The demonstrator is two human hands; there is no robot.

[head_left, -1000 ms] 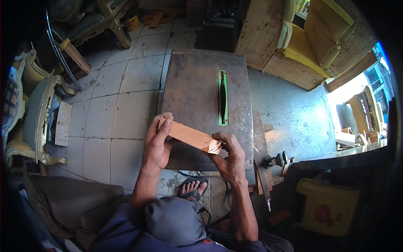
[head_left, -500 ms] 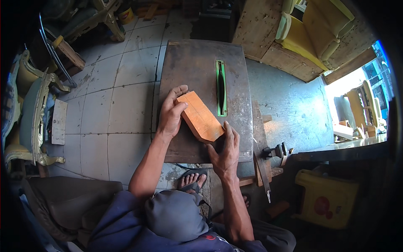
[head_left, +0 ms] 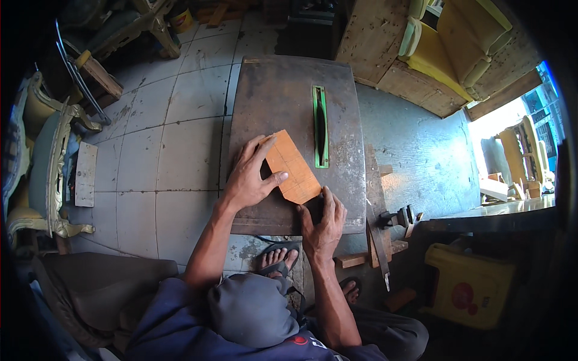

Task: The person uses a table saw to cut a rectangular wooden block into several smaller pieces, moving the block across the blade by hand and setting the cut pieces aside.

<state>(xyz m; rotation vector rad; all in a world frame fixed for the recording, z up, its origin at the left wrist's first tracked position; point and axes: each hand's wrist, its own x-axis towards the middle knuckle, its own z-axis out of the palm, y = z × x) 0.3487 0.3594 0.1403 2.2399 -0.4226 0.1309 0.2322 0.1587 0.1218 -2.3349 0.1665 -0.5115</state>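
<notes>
Nearest the camera, a grey cap and dark blue shirt fill the lower edge, with two sandalled feet (head_left: 278,260) on the floor under the table's near end. The right hand (head_left: 323,221) rests at the near edge of the metal table (head_left: 271,90), its grip pressed against the near corner of the wooden block (head_left: 292,166). The left hand (head_left: 250,175) lies flat with fingers spread over the block's left side, thumb across its face. The block lies flat on the table, angled, just left of the green-rimmed saw slot (head_left: 321,126). Beyond lie pale floor tiles (head_left: 150,138), ornate chair frames (head_left: 42,150) at left and yellow upholstered chairs (head_left: 463,42) at far right.
</notes>
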